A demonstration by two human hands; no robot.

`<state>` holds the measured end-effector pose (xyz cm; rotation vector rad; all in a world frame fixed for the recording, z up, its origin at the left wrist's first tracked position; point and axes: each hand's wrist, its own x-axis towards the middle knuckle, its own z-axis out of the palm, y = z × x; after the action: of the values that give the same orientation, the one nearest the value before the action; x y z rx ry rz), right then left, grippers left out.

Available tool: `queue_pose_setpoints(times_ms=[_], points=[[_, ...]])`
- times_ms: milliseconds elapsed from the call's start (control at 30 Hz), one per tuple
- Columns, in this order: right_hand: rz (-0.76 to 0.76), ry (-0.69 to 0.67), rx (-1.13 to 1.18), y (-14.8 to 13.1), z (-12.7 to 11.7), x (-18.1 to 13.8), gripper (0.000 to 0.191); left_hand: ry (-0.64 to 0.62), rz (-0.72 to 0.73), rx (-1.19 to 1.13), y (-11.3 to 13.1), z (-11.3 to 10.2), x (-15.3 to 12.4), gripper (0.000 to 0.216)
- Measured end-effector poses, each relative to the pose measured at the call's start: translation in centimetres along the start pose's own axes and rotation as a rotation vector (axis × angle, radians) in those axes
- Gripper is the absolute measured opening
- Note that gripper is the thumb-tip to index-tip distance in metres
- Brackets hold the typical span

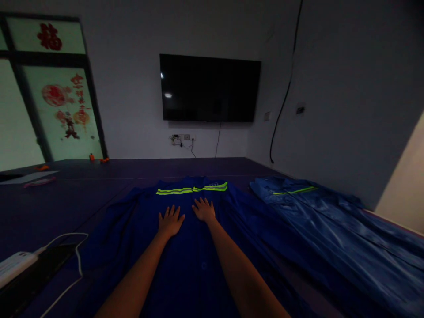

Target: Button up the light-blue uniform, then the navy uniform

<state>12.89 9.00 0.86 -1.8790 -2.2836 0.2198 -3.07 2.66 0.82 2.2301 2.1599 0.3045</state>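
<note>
A dark blue work jacket lies spread out in front of me, its yellow-green reflective strips running across the chest. On its left chest half, below the strip, my left hand rests flat with fingers spread. Just right of the front seam my right hand lies flat too, its fingers apart and close under the strip. Both palms touch the cloth, and neither hand grips anything. The sleeves spread out to either side, partly lost in the dim light.
A lighter blue garment with a reflective strip lies at the right. At the lower left, a white power bank with a cable rests by a dark flat device. Small orange objects stand far left. A television hangs ahead.
</note>
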Motion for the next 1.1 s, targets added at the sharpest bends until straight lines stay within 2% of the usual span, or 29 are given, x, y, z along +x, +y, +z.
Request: queue_pose_setpoints(times_ms=[233, 567, 833, 967, 1100], points=[[-0.012, -0.010, 0.009, 0.1, 0.2, 0.7, 0.061, -0.013, 0.004, 0.004, -0.3, -0.1, 0.7, 0.063], [-0.025, -0.012, 0.008, 0.3, 0.3, 3.8, 0.064, -0.019, -0.060, 0.007, -0.5, 0.4, 3.1, 0.062], [-0.027, -0.032, -0.005, 0.3, 0.3, 4.2, 0.064, -0.020, -0.088, -0.004, -0.4, 0.5, 3.2, 0.060], [-0.031, -0.025, 0.004, 0.3, 0.3, 4.0, 0.065, -0.001, -0.164, 0.001, -0.3, 0.5, 3.9, 0.062], [-0.035, 0.022, 0.034, 0.4, 0.5, 4.4, 0.069, 0.048, -0.299, 0.011, 0.1, 0.7, 6.0, 0.061]])
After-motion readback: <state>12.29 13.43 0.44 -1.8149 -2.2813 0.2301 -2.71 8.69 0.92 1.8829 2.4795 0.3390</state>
